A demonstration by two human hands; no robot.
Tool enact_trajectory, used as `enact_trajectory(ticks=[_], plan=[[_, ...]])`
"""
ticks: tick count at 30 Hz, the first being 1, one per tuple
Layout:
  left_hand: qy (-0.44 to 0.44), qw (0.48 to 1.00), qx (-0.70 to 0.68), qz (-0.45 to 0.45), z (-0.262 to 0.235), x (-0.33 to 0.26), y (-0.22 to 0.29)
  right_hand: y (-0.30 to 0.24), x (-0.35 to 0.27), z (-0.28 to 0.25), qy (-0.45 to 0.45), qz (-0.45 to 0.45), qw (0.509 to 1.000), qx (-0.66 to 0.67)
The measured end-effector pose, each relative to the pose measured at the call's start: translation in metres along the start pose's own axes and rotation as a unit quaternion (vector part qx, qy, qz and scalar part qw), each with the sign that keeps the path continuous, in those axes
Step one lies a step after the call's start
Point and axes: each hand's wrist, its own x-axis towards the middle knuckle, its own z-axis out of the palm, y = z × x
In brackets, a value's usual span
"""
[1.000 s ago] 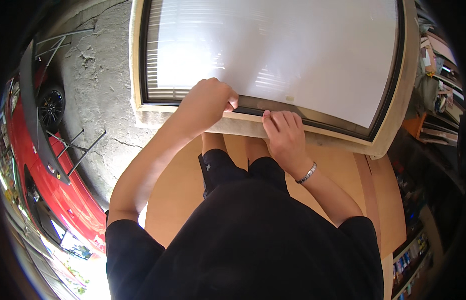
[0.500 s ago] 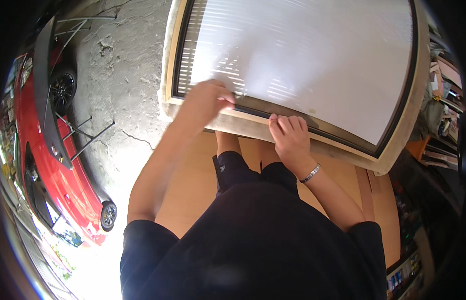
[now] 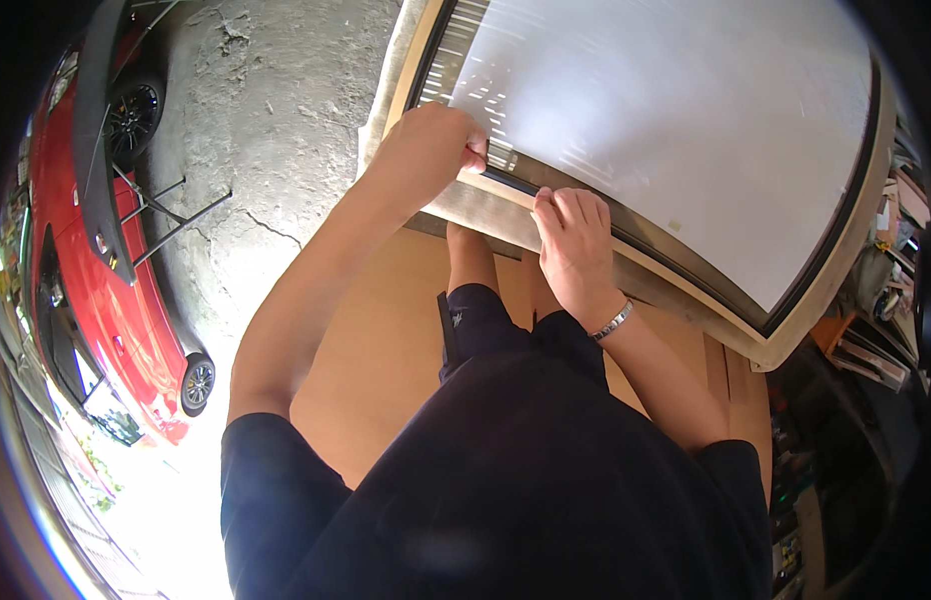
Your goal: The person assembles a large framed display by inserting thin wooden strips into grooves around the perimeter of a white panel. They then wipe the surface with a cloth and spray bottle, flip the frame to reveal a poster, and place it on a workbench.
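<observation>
A large framed panel with a glossy whitish, reflecting surface lies in front of me, bordered by a light wooden frame. Along the frame's inner side runs a thin black strip. My left hand is closed in a pinch at the near left part of the strip; what its fingertips hold is too hidden to name, though a bit of red shows there. To its right, my right hand has its fingers bent and pressed together over the same strip, gripping the near edge. A metal bracelet circles the right wrist.
Beneath the frame is a pale padded-looking support. Brown boards lie under my legs. Cracked concrete stretches to the left, with a red car and dark metal stands. Stacked odds and ends crowd the right.
The view has turned, so the panel sits farther right and more tilted. Both hands appear higher in the picture, still at the near edge, with the left still pinched.
</observation>
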Motion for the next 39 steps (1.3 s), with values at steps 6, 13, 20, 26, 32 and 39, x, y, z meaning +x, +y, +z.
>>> enact_trajectory(ticks=[6,13,20,26,32,39], plan=[[0.062,0.989,0.131,-0.011,-0.011,-0.019,-0.001,0.003,0.001,-0.003,-0.009,0.011,1.000,-0.005],[0.288,0.898,0.231,0.239,0.014,-0.054,-0.073,-0.001,0.002,-0.002,-0.014,0.036,0.999,0.010],[0.347,0.889,0.230,0.189,0.043,-0.053,-0.084,-0.004,0.003,0.001,-0.048,0.058,0.997,0.016],[0.366,0.897,0.161,0.191,0.052,-0.050,-0.084,-0.014,0.015,0.002,-0.056,0.050,0.997,0.025],[0.492,0.862,-0.063,0.107,0.081,-0.045,-0.097,-0.036,0.038,0.020,-0.058,0.037,0.997,0.043],[0.510,0.838,-0.169,0.097,0.092,-0.041,-0.098,-0.059,0.069,0.048,-0.038,0.020,0.998,0.049]])
